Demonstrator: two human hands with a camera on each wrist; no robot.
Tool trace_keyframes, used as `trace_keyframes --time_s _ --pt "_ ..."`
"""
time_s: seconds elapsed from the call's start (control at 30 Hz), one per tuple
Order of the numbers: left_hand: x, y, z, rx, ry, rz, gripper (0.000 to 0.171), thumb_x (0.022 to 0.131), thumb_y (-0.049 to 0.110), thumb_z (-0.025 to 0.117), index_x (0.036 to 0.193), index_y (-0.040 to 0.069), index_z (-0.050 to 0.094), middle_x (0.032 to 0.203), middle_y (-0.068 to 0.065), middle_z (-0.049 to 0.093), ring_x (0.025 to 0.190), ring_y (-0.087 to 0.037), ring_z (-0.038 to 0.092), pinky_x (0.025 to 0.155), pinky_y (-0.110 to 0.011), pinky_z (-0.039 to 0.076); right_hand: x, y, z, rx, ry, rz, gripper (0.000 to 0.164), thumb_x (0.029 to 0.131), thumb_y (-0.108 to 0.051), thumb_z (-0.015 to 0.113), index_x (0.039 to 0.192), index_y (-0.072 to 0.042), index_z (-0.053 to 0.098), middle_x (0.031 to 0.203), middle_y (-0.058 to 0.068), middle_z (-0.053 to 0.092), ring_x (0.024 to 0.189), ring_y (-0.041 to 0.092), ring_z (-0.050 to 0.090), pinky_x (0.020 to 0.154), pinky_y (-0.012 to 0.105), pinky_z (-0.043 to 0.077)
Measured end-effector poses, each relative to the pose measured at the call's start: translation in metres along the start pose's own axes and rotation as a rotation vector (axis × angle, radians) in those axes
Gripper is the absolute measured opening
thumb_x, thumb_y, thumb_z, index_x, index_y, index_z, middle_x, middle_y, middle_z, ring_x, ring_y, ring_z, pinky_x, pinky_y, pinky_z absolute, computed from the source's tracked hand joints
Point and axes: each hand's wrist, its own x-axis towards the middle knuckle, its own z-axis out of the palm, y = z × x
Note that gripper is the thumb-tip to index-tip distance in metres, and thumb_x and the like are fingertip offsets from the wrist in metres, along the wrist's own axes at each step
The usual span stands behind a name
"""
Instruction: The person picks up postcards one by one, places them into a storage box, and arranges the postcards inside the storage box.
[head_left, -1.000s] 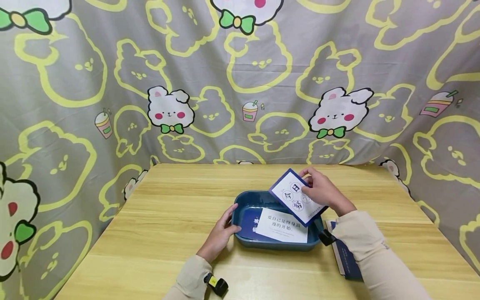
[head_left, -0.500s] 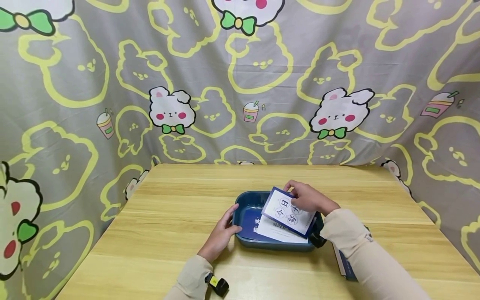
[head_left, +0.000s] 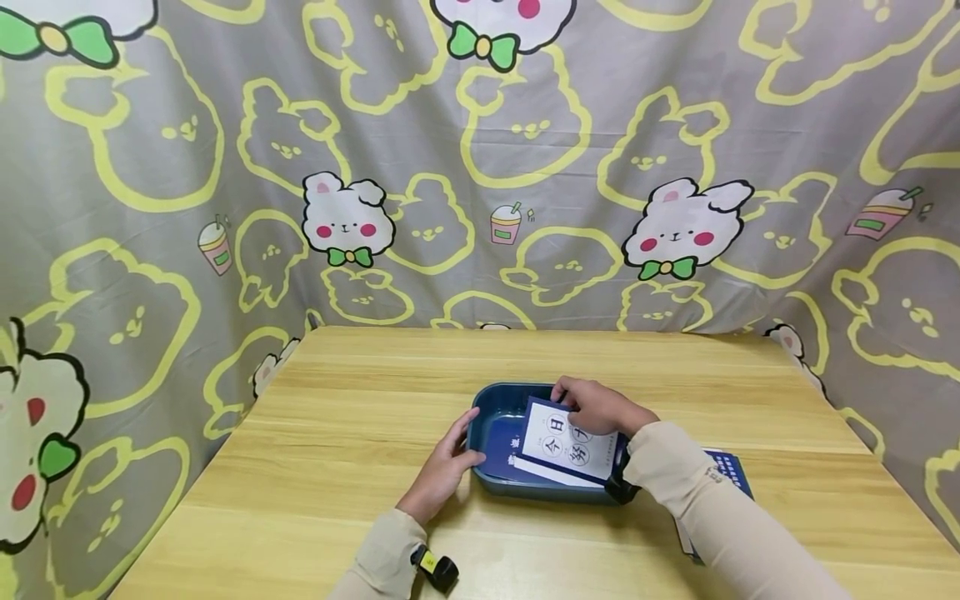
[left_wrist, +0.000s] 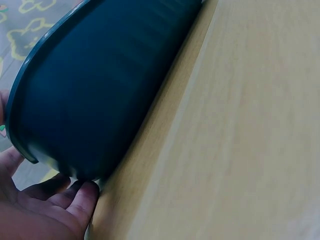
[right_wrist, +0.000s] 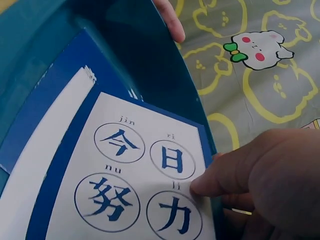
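Observation:
In the head view a dark blue-green plastic basin [head_left: 540, 493] stands on the table. My left hand [head_left: 447, 467] grips its left end, thumb at the rim and fingers against the outer wall, as the left wrist view shows under the basin's end [left_wrist: 95, 95]. My right hand [head_left: 600, 408] pinches a white card with a blue border [head_left: 540, 442] by its far edge, thumb on the printed face. The card, with circled Chinese characters, lies low inside the basin. Beneath it are a white card [head_left: 551, 475] and a dark blue card [head_left: 498, 443].
Dark blue printed cards or booklets [head_left: 729, 472] lie on the wooden table [head_left: 360, 392] right of the basin, partly hidden by the right sleeve [head_left: 690, 475]. A grey curtain [head_left: 420, 108] with cartoon rabbits surrounds the back and sides.
My right hand has brought the bordered card left and down into the basin, over the white card. My left hand has stayed on the basin's end.

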Motion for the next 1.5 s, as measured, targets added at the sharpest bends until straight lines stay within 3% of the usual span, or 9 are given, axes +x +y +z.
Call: trace_keyframes --time_s 0.33,0.8,1.13,1.5 --pt "-0.002 0.003 0.002 0.003 0.006 -0.001 0.067 0.088 0.002 0.054 0.148 0.019 0.03 0.154 -0.027 0.018 0.136 -0.046 0.024 0.11 -0.058 0.028 -0.004 0.002 -0.002 -0.006 -0.032 -0.015 0.032 0.083 0.009 0.056 0.113 -0.001 0.055 0.115 0.019 0.063 0.108 0.034 0.058 0.092 0.05 0.05" --pt "-0.001 0.003 -0.001 0.024 0.009 -0.008 0.066 0.088 0.002 0.054 0.147 0.022 0.031 0.155 -0.023 0.018 0.136 -0.045 0.024 0.11 -0.058 0.027 -0.025 0.005 -0.005 -0.024 -0.133 0.091 0.027 0.088 -0.002 0.058 0.114 -0.002 0.052 0.119 0.022 0.057 0.111 0.037 0.053 0.086 0.05 0.05" --pt "0.0 0.003 0.002 0.004 0.008 0.001 0.066 0.087 0.001 0.054 0.147 0.018 0.031 0.154 -0.026 0.018 0.137 -0.046 0.022 0.11 -0.059 0.026 -0.02 0.014 0.006 0.029 -0.073 0.037 0.025 0.086 0.002 0.057 0.111 -0.003 0.055 0.118 0.019 0.06 0.112 0.034 0.053 0.093 0.054 0.047" --pt "0.0 0.001 0.002 0.018 0.009 -0.024 0.065 0.089 0.004 0.054 0.147 0.022 0.032 0.156 -0.022 0.017 0.138 -0.045 0.021 0.111 -0.059 0.024 -0.027 0.016 0.003 0.094 0.006 -0.033 0.023 0.087 0.003 0.055 0.11 0.0 0.055 0.111 0.018 0.062 0.103 0.031 0.057 0.087 0.052 0.051"
